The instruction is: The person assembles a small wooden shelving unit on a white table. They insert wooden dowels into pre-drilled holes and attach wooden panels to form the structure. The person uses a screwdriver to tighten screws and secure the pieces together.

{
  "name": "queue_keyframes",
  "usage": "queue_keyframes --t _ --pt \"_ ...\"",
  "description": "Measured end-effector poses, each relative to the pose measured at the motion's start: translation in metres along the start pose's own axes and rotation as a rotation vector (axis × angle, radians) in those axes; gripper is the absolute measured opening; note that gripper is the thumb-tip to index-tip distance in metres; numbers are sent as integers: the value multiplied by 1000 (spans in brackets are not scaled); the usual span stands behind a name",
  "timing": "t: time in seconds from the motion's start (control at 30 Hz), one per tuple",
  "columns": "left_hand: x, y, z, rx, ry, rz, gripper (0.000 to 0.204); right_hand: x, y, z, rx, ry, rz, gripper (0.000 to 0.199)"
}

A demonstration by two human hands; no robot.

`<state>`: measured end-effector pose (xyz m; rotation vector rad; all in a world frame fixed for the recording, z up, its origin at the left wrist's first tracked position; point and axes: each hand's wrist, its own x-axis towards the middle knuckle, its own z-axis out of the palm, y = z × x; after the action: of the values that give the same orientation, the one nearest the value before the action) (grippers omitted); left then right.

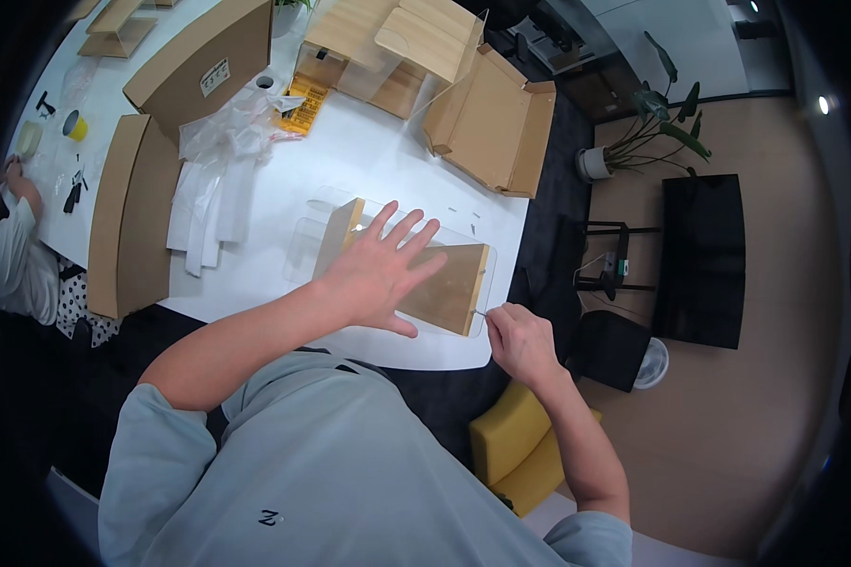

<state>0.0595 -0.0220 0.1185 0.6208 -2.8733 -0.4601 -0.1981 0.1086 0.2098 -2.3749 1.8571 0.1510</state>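
- The wooden panel point(416, 269) is lying flat near the front edge of the white tabletop point(369, 151), resting on a clear plastic sheet point(304, 248) that is showing past its left end and along its far side.
- The left hand point(380, 274) is pressing down on the panel with its palm, its grip spread wide, fingers fanned out and closing on nothing.
- The right hand point(518, 342) is sitting just off the panel's right near corner, its grip pinched shut on a thin tool point(479, 313) whose tip is touching that corner; what kind of tool it is cannot be told.
- A long flat cardboard box point(130, 217) is lying well to the left of the panel, with another closed cardboard box point(203, 61) standing farther back.
- White strips and crumpled clear wrapping point(222, 170) are lying between those boxes and the panel.
- An opened cardboard box point(492, 118) is sitting at the far right of the tabletop, and light wooden pieces point(416, 33) are lying behind it.
- A roll of yellow tape point(76, 125) and small dark tools point(73, 194) are resting at the far left, near another person's hand point(17, 184) in a white sleeve.
- A yellow chair point(520, 454) is standing under the right forearm, and a potted plant point(633, 142) and a black rectangular panel point(702, 260) are standing on the floor to the right.
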Motion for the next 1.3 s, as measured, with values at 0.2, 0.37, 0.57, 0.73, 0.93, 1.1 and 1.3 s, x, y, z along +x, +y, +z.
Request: queue_keyframes --t 0.2,0.37,0.57,0.73,0.93,1.1,1.3 --pt "-2 0 2 5 36 3 106 5 2 0 -80 -10 -123 11" --pt "-2 0 3 6 44 -3 106 14 5 -9 -285 -117 -294 7" --pt "-1 1 0 14 34 -9 106 28 16 -15 -256 -270 -393 6" --pt "-4 0 4 -21 62 3 104 16 4 2 120 -300 118 11" --pt "-5 0 1 -21 51 2 103 28 -19 6 1106 -320 1272 23" --pt "-2 -2 2 -24 63 19 104 21 -17 -2 697 -343 938 23" --pt "-1 -2 0 -10 47 10 105 9 -12 -14 215 -173 333 20"
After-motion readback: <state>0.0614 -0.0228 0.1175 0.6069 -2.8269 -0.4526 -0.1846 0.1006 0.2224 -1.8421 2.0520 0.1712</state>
